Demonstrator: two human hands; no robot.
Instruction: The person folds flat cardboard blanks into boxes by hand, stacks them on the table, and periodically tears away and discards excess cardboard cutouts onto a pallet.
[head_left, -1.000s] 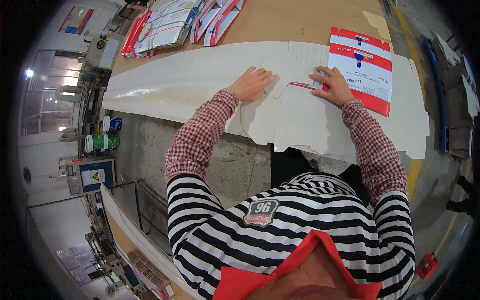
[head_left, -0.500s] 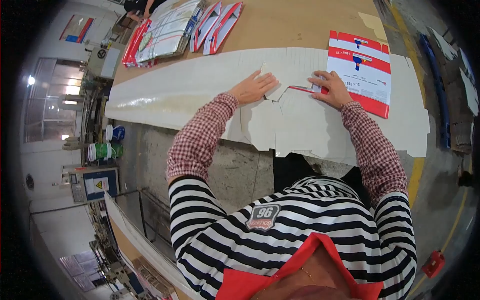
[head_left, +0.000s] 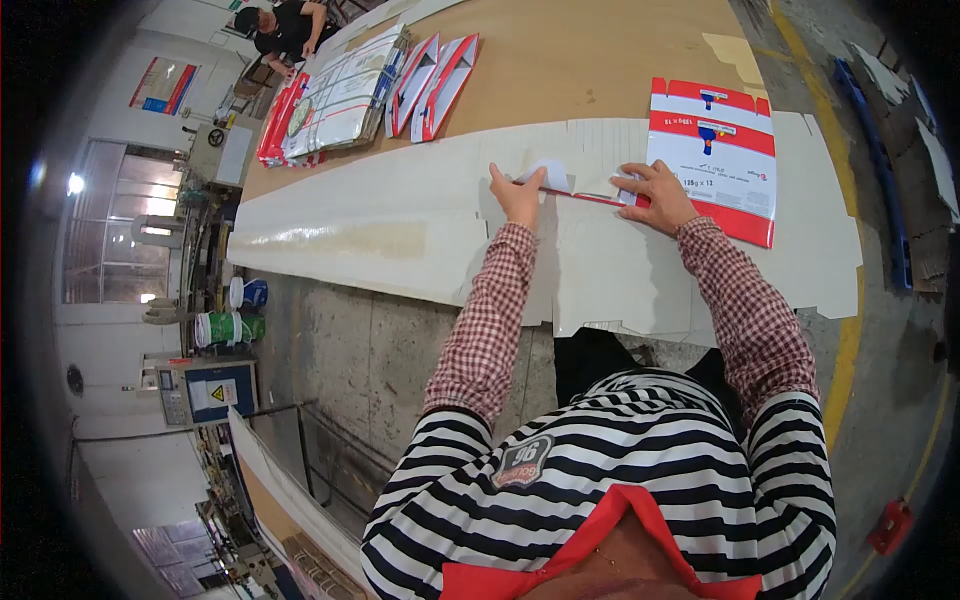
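Observation:
A small red-edged carton (head_left: 592, 198), its white inner flaps standing up, lies on the white sheet (head_left: 400, 200) in front of me. My left hand (head_left: 517, 197) pinches its left end, thumb and fingers around the edge. At its right end, the bent fingers of my right hand (head_left: 656, 197) hold the carton near a white flap. Right beside that hand lies a flat red-and-white printed carton blank (head_left: 725, 160) with a blue picture on it. Much of the carton's underside is hidden.
Two red-and-white cartons with openings, a nearer one (head_left: 445, 88) and a farther one (head_left: 410, 85), stand by a strapped bundle (head_left: 350, 95). Red packs (head_left: 280, 125) lie left of it. Another person (head_left: 290, 30) works at the table's (head_left: 590, 60) far left. Pallets (head_left: 880, 170) stand right.
My left hand has gone from lying flat on white card to gripping the carton's left end, further right. A white flap now stands up there. My right hand stays at the right end.

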